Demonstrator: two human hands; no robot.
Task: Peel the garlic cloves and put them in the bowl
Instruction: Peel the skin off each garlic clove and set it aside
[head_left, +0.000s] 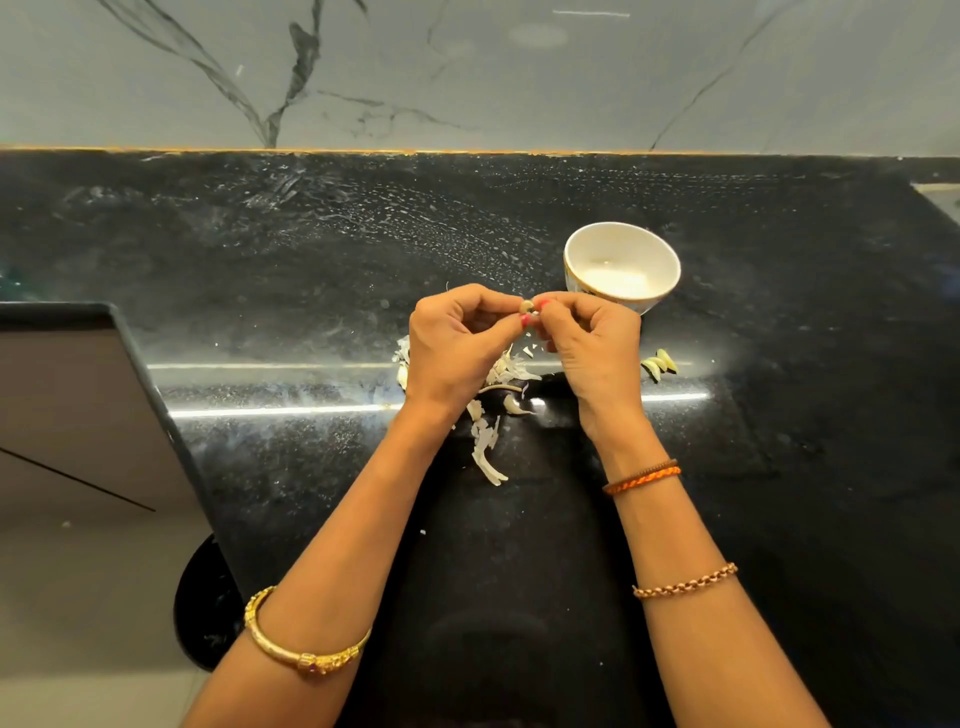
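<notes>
Leftmost, at about nine o'clock in the view, the dark edge of a counter corner (130, 374) cuts across a pale floor. Moving toward the centre, the black speckled countertop (291, 249) spreads under everything, backed at twelve o'clock by a grey veined marble wall (467, 73). Next comes the left hand (457, 353), fingers curled, thumb and forefinger pinching one side of a small garlic clove (527, 306) held above the counter; a gold bangle (306, 644) sits on that forearm at seven o'clock. Below the hands, at six o'clock from the clove, a scatter of white garlic peels (488, 447) lies on the countertop, with one clove (514, 405) among them. The right hand (592, 353) meets the left at the clove, its fingertips pinching the other side, so both hands grip the same clove between them. An orange thread band (641, 477) and a beaded chain (684, 581) circle the right forearm. At one o'clock from the hands stands a white bowl (576, 254), upright, just beyond the right knuckles; whether any cloves lie in it I cannot tell. Farthest right, at three o'clock from the right hand, a few loose cloves (658, 364) rest on the counter.
</notes>
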